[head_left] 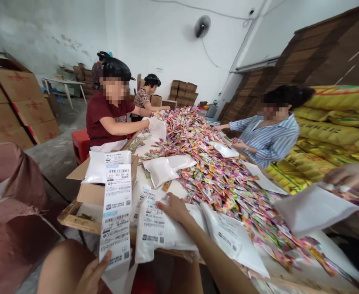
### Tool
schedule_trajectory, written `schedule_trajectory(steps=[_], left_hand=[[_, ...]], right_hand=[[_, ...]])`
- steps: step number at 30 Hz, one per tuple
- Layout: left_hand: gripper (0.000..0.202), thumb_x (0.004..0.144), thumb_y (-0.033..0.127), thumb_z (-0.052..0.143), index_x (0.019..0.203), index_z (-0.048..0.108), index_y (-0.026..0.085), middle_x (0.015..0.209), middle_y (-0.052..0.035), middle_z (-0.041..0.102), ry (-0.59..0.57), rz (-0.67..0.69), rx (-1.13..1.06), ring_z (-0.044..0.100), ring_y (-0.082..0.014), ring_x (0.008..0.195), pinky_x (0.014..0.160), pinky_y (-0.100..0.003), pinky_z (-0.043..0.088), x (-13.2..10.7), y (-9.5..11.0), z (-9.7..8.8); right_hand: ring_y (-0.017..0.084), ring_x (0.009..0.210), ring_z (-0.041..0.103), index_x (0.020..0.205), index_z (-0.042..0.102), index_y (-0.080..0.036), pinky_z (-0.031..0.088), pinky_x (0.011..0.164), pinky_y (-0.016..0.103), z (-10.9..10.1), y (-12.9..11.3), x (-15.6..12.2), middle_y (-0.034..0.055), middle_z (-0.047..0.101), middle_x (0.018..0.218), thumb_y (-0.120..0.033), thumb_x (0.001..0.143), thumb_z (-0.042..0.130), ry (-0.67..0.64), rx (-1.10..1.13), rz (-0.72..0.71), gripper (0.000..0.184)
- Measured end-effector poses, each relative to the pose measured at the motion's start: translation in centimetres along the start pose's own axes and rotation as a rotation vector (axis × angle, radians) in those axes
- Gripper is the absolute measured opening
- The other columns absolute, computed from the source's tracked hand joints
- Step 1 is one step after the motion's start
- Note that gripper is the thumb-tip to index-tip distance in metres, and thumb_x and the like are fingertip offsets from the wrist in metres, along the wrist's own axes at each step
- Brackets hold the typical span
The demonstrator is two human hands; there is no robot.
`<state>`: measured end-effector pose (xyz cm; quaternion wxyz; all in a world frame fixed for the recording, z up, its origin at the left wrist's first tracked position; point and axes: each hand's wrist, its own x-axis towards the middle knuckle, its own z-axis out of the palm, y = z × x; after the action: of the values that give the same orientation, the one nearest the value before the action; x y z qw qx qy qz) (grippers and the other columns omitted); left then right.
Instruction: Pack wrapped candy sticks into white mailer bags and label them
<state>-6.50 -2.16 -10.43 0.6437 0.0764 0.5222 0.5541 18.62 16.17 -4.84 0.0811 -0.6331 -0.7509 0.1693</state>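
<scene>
My left hand (91, 272), low at the left, pinches the bottom end of a long strip of printed shipping labels (116, 212) that runs up towards an open cardboard box (91, 192). My right hand (173, 208) lies with fingers flat on a labelled white mailer bag (158, 232) at the table's near edge. More white mailer bags (234, 241) lie beside it. A long heap of small colourful sachets (216, 171) covers the table's middle.
Three other people work at the table: one in a dark red shirt (106, 118), one further back (145, 96), one in a striped shirt (268, 134). Another hand (349, 175) holds a white bag (314, 208) at the right. Cardboard boxes (17, 106) stand left, yellow sacks (335, 130) right.
</scene>
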Motion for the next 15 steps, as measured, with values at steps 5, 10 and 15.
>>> schedule_trajectory(steps=[5, 10, 15], left_hand=[[0.042, 0.035, 0.04, 0.091, 0.064, 0.067, 0.02, 0.066, -0.0098, 0.076, 0.116, -0.019, -0.053, 0.062, -0.0444, 0.108, 0.102, -0.055, 0.043, -0.9, 0.7, 1.3], [0.045, 0.042, 0.043, 0.089, 0.071, 0.071, 0.014, 0.074, -0.0116, 0.078, -0.01, 0.045, -0.114, 0.063, -0.0399, 0.108, 0.102, -0.049, 0.045, -1.0, 1.8, 1.2], [0.037, 0.065, 0.043, 0.078, 0.079, 0.075, 0.009, 0.083, -0.0164, 0.078, -0.214, 0.173, -0.186, 0.066, -0.0393, 0.103, 0.098, -0.05, 0.047, -0.3, 2.2, -0.4]], right_hand=[[0.023, 0.089, 0.062, 0.111, 0.056, -0.017, 0.039, 0.072, 0.029, 1.7, 0.4, 0.9, 0.0092, 0.068, 0.098, -0.065, 0.077, 0.056, 0.003, 0.12, 0.01, 0.059], [0.018, 0.072, 0.057, 0.077, 0.063, -0.016, 0.036, 0.063, 0.026, -0.3, -1.2, 0.1, 0.0026, 0.063, 0.073, -0.055, 0.08, 0.056, -0.026, 0.142, -0.067, 0.04], [0.015, 0.055, 0.053, 0.057, 0.061, -0.02, 0.04, 0.053, 0.026, -8.3, -4.9, -7.1, 0.0004, 0.057, 0.056, -0.06, 0.082, 0.048, 0.226, 0.263, -0.439, 0.049]])
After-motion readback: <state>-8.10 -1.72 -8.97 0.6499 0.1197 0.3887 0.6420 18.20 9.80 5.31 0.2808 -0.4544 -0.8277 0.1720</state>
